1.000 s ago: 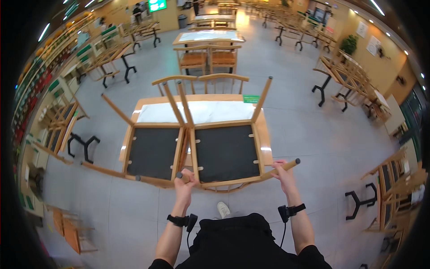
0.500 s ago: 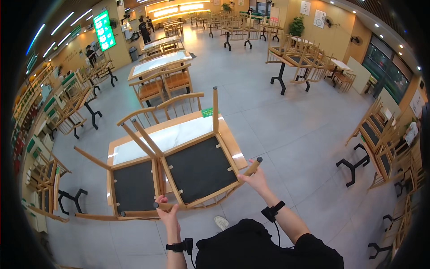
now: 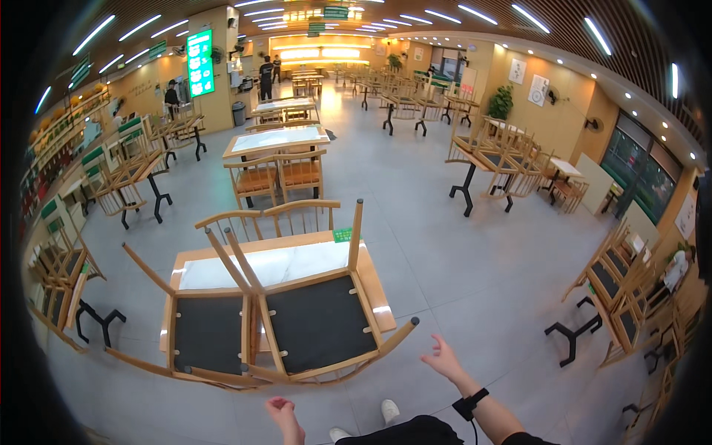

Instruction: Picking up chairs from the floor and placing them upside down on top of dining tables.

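Lower centre of frame: left hand (image 3: 285,420) empty, half-curled; right hand (image 3: 445,361) empty, fingers spread, near right upturned chair (image 3: 319,324); centre-left: left upturned chair (image 3: 210,334); both on white-topped table (image 3: 297,258)

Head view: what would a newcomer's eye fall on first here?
Probably the left upturned chair and right upturned chair on the nearest table, left of centre in the foreground, dark undersides facing up. Next, the left hand and right hand at the lower edge, both apart from the chairs. Farther back, a bright green screen glows at upper left.
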Demonstrator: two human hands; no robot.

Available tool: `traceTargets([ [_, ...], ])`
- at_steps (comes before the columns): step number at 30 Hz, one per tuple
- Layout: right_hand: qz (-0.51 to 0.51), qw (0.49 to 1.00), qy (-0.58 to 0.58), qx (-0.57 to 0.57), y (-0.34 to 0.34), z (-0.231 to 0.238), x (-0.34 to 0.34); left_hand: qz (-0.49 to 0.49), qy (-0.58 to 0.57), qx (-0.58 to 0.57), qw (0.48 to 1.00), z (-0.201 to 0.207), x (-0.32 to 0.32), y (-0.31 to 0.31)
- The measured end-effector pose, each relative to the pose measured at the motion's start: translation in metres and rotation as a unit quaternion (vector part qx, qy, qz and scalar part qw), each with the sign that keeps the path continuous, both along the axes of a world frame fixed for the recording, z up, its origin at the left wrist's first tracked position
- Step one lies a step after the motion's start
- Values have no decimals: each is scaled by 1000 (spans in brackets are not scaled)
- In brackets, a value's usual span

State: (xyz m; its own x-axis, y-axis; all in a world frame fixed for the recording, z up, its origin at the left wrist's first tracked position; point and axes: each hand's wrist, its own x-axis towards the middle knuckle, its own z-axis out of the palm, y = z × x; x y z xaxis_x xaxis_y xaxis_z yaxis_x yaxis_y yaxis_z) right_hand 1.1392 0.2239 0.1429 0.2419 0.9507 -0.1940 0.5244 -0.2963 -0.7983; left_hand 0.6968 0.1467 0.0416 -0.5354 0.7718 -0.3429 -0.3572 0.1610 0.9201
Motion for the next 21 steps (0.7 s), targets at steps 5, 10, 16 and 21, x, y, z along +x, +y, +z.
traceTargets([
  [5,36,999,2,-26,-1,-24,68,-260,73,-3,963,-7,100,4],
  [10,57,997,-34,-48,-8,-30,179,-411,54,-27,910,12,253,61],
  [16,28,995,-12,-96,2,-46,325,-511,53,-29,857,52,411,144],
  [21,61,993,56,-90,59,-25,366,-377,94,70,919,79,462,214],
])
